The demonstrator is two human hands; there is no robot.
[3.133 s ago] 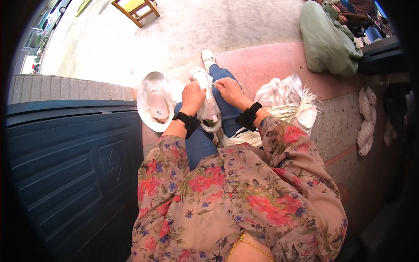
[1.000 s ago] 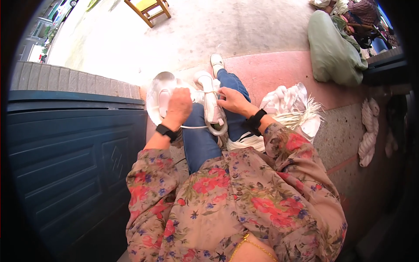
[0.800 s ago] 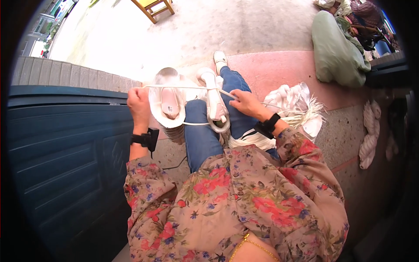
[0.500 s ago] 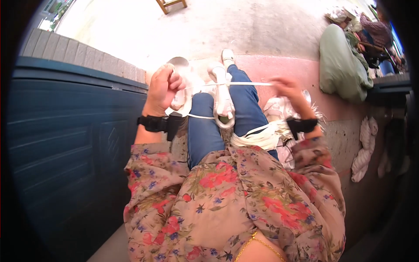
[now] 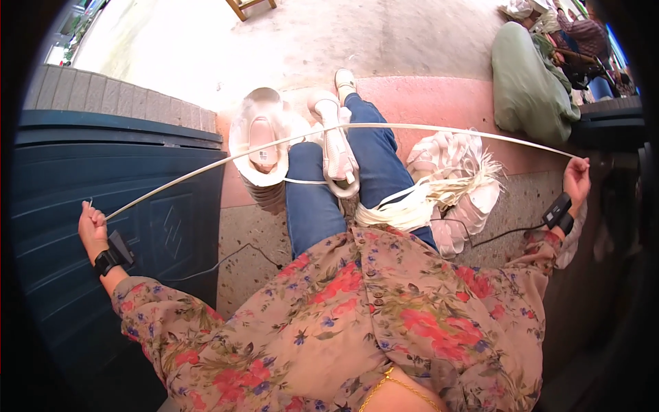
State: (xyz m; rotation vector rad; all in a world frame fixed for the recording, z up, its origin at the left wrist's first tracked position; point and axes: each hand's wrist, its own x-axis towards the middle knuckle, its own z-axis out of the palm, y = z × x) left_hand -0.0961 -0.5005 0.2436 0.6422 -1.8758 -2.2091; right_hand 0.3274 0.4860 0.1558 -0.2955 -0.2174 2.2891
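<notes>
I hold one long pale fibre strand (image 5: pixel 357 126) stretched wide across my lap. My left hand (image 5: pixel 91 225) pinches its left end far out over the dark blue panel (image 5: pixel 62 206). My right hand (image 5: pixel 576 180) pinches its right end far out to the right. A bundle of pale strands (image 5: pixel 412 206) lies on my right thigh. A white woven hat (image 5: pixel 264 141) stands by my left knee, and a partly woven white piece (image 5: pixel 336 147) rests on my left leg. Both wrists carry black bands.
A white cloth (image 5: pixel 449 154) lies under the strand bundle on the pink step. A green bundle (image 5: pixel 525 82) sits at the far right, a wooden stool (image 5: pixel 250 5) at the top. A black cable (image 5: pixel 233 257) runs over the speckled floor.
My hands were together at the woven piece on my leg; they have swung far apart, left hand out over the blue panel and right hand out right, drawing the strand taut between them.
</notes>
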